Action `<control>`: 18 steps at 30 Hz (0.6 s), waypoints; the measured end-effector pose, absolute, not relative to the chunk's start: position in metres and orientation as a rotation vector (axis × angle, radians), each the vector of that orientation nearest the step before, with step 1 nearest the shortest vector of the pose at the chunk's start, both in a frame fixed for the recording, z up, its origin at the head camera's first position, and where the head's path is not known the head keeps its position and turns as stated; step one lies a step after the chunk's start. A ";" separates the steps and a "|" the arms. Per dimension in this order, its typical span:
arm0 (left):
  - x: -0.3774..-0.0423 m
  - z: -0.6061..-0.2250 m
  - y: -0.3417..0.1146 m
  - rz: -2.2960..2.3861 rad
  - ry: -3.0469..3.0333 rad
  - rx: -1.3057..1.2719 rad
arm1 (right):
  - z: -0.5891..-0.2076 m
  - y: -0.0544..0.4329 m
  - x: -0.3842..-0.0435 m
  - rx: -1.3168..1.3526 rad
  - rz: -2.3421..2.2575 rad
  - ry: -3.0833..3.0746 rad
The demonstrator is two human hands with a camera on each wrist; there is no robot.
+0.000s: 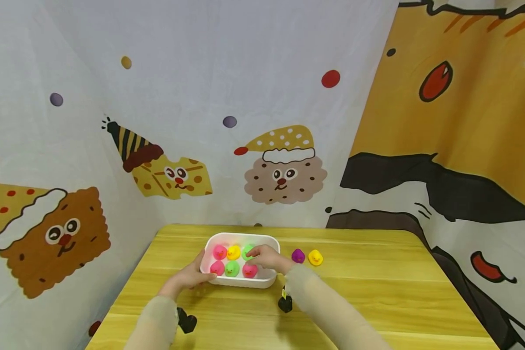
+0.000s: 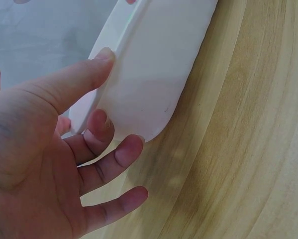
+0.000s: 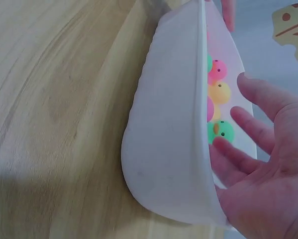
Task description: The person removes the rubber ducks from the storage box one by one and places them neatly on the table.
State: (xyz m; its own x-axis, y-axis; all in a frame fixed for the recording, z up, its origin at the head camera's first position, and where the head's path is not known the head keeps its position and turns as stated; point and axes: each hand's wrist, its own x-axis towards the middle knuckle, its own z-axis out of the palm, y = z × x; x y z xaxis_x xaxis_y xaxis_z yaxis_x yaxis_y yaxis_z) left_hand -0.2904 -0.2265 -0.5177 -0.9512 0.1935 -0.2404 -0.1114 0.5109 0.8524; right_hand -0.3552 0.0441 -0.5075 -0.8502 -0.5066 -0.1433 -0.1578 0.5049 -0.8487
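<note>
Left hand [image 1: 189,275] grips tray's [image 1: 240,282] left edge, hold steady! Your right hand [image 1: 268,257], loosely spread, maybe touches that green duck [image 3: 222,130].

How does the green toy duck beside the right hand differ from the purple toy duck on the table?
The green duck sits inside the white plastic tray; the purple duck sits on the wooden table. In the head view, the right hand partly hides the green duck; no hand covers the purple duck. Both are toy ducks.
</note>
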 end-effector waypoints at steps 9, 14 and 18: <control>-0.290 -0.519 -0.227 1.393 2.460 0.025 | -0.511 0.038 -0.356 -0.450 -1.256 2.375; -0.290 -0.519 -0.227 1.407 2.457 0.019 | -0.521 0.035 -0.358 -0.473 -1.216 2.414; -0.290 -0.518 -0.226 1.411 2.452 0.017 | -0.523 0.034 -0.357 -0.525 -1.172 2.468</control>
State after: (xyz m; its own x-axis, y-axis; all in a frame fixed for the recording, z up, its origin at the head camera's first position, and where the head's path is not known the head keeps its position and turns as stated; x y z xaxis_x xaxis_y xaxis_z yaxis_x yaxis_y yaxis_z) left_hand -0.2902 -0.2262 -0.5185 -0.9516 0.1630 -0.2604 -0.1432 0.5144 0.8455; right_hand -0.3568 0.0337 -0.5234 -0.8671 -0.4723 -0.1586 -0.1756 0.5876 -0.7899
